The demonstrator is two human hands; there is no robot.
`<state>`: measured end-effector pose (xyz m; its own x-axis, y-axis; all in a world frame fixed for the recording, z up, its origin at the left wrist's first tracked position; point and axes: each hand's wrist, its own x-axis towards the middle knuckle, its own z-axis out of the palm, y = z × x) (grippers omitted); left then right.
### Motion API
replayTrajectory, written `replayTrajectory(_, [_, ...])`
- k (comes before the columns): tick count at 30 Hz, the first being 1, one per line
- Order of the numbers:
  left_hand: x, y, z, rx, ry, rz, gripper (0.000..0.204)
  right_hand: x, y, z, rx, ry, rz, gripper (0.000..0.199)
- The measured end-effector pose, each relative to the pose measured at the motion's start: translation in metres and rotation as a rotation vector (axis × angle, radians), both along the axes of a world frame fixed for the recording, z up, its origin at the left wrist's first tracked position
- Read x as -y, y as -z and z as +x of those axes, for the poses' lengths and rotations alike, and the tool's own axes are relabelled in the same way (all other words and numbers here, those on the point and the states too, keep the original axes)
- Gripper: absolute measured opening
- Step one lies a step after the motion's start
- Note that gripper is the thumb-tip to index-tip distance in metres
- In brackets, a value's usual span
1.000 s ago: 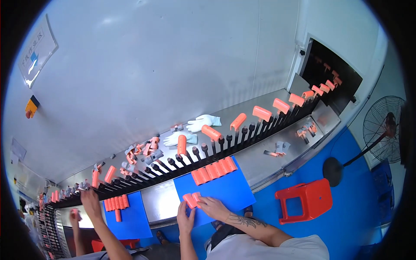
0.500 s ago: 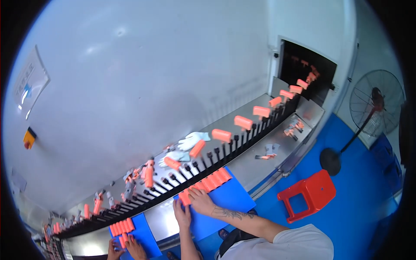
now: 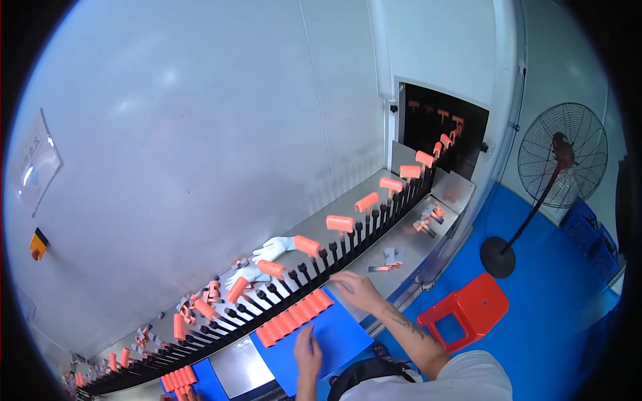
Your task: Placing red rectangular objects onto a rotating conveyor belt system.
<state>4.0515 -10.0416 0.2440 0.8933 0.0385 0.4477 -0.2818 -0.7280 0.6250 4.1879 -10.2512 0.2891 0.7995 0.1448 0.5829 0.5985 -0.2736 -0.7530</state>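
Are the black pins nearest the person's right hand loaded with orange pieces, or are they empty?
Empty. The black pins just beyond the right hand stand bare, while an orange piece sits on a pin further back.

The right hand (image 3: pixel 358 289) hovered open past the blue tray's (image 3: pixel 334 337) far corner; the left hand (image 3: pixel 307 349) rested on it, near orange tubes (image 3: pixel 294 317).

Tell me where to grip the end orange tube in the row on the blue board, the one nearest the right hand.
Probably grip the end orange tube across its middle, coming from above and from its free right side. It lies flat on the blue board, packed against the next tube in the row, so only the top and that outer flank are open. The right hand hovers just past it; the left hand rests on the board.
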Motion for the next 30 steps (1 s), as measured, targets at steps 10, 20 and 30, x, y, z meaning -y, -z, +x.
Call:
replayTrajectory(10, [0.054,-0.152,0.204,-0.096,-0.073,0.725,0.061,0.046,-0.059,0.119,-0.226,0.149,0.129,0.028])
replayTrajectory(20, [0.066,-0.148,0.237,-0.103,-0.438,0.774,0.020,0.039,-0.098,0.164,0.166,-0.006,-0.555,0.010])
replayTrajectory(30, [0.158,-0.105,0.088,-0.112,-0.257,-0.363,0.031,0.190,-0.015,0.054,-0.398,-0.309,0.221,0.039])
